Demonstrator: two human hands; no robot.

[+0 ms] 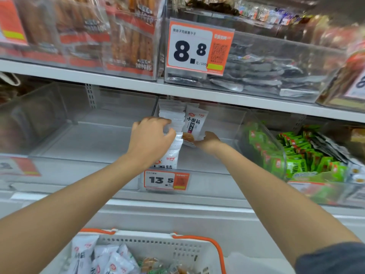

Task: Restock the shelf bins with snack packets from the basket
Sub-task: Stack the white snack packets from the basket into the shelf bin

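Restocking looks barely begun: left hand (pixel 152 139) and right hand (pixel 207 140) fingers clamp packets (pixel 194 121) in the 12 o'clock bin (pixel 203 161), the 6 o'clock basket (pixel 158 241) holding many.

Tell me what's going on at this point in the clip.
A person is stocking a clear bin on the middle shelf with white packets. The left hand grips the stack from the left. The right hand rests against its lower edge, though its grip cannot be made out. The basket below holds more of them. The bin to the right holds green packets.
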